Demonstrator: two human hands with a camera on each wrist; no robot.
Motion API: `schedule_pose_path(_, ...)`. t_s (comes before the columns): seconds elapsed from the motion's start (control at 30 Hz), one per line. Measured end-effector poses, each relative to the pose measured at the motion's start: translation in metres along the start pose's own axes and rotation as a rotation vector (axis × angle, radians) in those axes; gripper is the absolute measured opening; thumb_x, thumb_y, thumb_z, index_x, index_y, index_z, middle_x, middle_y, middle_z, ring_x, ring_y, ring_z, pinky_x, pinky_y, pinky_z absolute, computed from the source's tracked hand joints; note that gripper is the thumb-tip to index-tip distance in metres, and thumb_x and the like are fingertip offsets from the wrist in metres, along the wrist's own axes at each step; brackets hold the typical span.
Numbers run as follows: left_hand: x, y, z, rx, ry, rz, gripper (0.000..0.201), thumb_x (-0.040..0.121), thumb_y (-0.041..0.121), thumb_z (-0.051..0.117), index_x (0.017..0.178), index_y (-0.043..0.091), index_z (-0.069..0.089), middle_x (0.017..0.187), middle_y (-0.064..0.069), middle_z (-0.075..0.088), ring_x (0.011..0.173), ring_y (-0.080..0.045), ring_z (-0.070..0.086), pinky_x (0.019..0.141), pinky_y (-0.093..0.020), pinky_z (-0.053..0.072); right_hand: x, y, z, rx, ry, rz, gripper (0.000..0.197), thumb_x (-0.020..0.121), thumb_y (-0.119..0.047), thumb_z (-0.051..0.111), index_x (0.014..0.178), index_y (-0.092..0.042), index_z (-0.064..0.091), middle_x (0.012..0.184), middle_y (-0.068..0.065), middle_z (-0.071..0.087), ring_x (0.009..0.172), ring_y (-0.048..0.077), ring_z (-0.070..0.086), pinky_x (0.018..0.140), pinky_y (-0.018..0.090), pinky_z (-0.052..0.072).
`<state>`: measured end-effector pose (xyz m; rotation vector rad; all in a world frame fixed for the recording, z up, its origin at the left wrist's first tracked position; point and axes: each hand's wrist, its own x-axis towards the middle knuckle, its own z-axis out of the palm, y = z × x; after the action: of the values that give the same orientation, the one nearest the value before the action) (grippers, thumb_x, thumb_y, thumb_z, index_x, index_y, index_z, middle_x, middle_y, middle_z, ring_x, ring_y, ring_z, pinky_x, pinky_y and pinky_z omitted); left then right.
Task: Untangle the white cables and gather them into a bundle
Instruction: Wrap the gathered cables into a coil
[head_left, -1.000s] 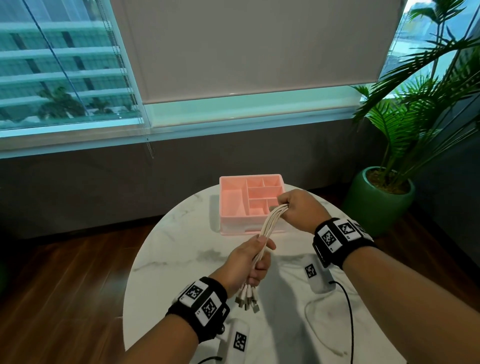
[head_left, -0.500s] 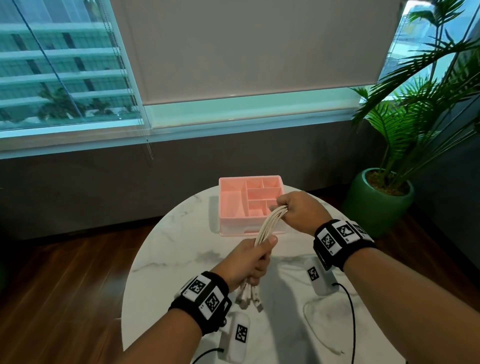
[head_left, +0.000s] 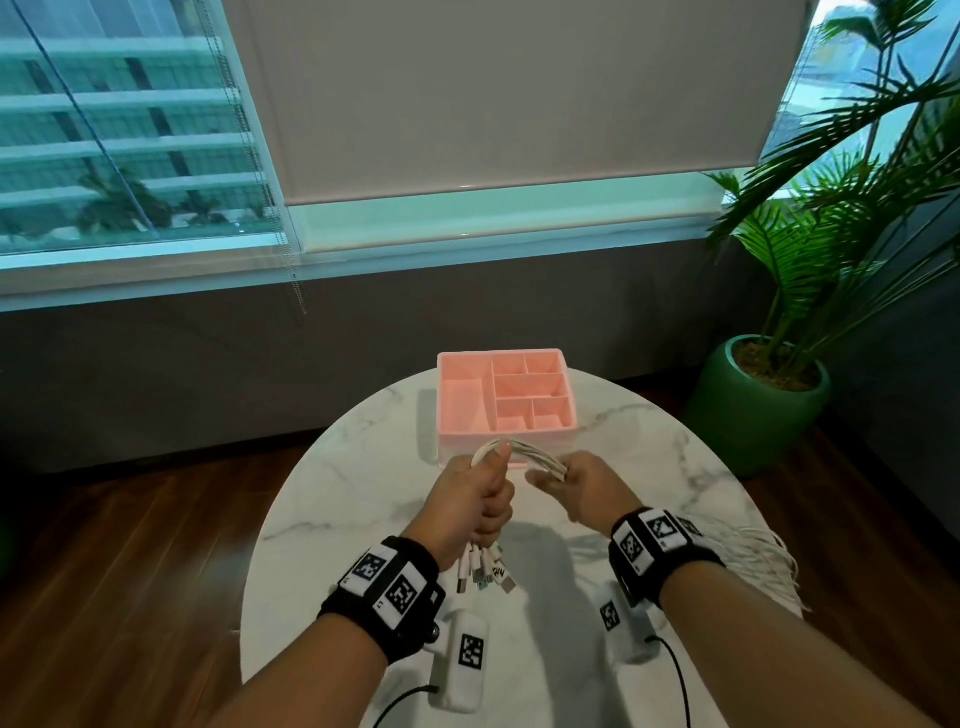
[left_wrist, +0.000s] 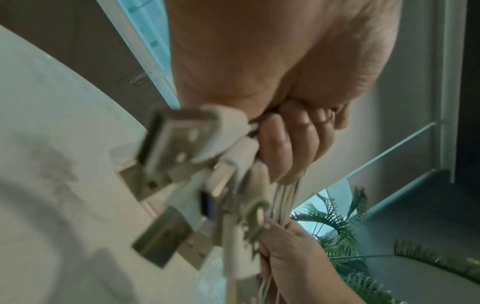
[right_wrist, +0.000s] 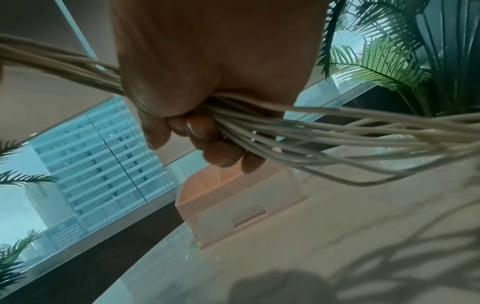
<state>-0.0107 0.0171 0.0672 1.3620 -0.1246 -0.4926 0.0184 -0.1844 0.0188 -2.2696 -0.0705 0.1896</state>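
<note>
Several white cables (head_left: 540, 457) arch between my two hands above the marble table (head_left: 363, 499). My left hand (head_left: 475, 501) grips the bunch in a fist, thumb on top, and the USB plugs (head_left: 485, 571) hang below it. The left wrist view shows those plugs (left_wrist: 182, 174) up close under the curled fingers (left_wrist: 285, 148). My right hand (head_left: 582, 486) grips the same cables (right_wrist: 311, 133) a short way along. The loose lengths (head_left: 763, 561) trail back past my right wrist toward the table's right edge.
A pink divided organiser box (head_left: 506, 402) stands on the table just beyond my hands. A potted palm (head_left: 763, 395) is on the floor to the right. A window wall runs behind the table.
Both hands came nearer to me and lower, away from the pink box. The cables now bend in an arch between the hands instead of running straight. The loose lengths trail out to the right.
</note>
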Motion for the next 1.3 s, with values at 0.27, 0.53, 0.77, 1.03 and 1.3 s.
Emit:
schedule_pose_path(0.27, -0.002, 0.001, -0.003, -0.118, 0.056, -0.006, 0.053, 0.099, 0.055, 0.046, 0.065, 0.021, 0.023, 0.058, 0.0, 0.015, 0.047, -0.012, 0.01, 0.044, -0.023, 0.01, -0.013, 0.021, 0.02, 0.13, -0.053, 0.053, 0.048, 0.085, -0.048, 0.072, 0.062, -0.018, 0.042, 0.049, 0.002, 0.042, 0.044, 0.018, 0.04, 0.052, 0.027, 0.037)
schedule_pose_path(0.53, 0.006, 0.011, -0.012, -0.347, 0.146, 0.002, 0.055, 0.103, 0.054, 0.04, 0.061, 0.023, 0.026, 0.056, 0.003, 0.015, 0.045, -0.01, 0.01, 0.043, -0.022, 0.009, -0.025, 0.03, 0.034, -0.189, -0.043, 0.102, 0.053, 0.094, -0.063, 0.048, 0.06, -0.023, 0.04, 0.055, -0.005, 0.045, 0.051, 0.015, 0.044, 0.057, 0.036, 0.038)
schedule_pose_path(0.77, 0.01, 0.028, -0.013, -0.552, 0.279, 0.079, 0.056, 0.102, 0.058, 0.04, 0.061, 0.022, 0.026, 0.055, 0.006, 0.016, 0.042, -0.008, 0.013, 0.038, -0.022, 0.013, -0.032, -0.007, 0.077, -0.155, -0.174, 0.08, 0.041, 0.092, -0.051, 0.056, 0.065, -0.023, 0.044, 0.064, -0.005, 0.053, 0.057, 0.013, 0.049, 0.061, 0.032, 0.044)
schedule_pose_path(1.03, 0.013, 0.029, -0.032, -0.635, 0.668, 0.162, 0.061, 0.092, 0.077, 0.038, 0.064, 0.022, 0.031, 0.056, 0.005, 0.023, 0.045, -0.013, 0.019, 0.041, -0.025, 0.017, -0.047, 0.004, 0.074, -0.347, -0.128, 0.02, 0.04, 0.098, -0.059, 0.041, 0.082, -0.023, 0.047, 0.076, 0.0, 0.059, 0.077, 0.028, 0.061, 0.066, 0.037, 0.043)
schedule_pose_path(1.3, 0.018, 0.011, -0.003, -0.234, 0.731, 0.295, 0.061, 0.103, 0.059, 0.035, 0.055, 0.021, 0.031, 0.046, 0.007, 0.031, 0.04, -0.01, 0.026, 0.044, -0.022, 0.023, -0.053, -0.037, 0.085, -0.516, -0.437, 0.003, 0.028, 0.096, -0.036, 0.049, 0.096, -0.01, 0.061, 0.106, 0.017, 0.067, 0.096, 0.035, 0.065, 0.079, 0.036, 0.049)
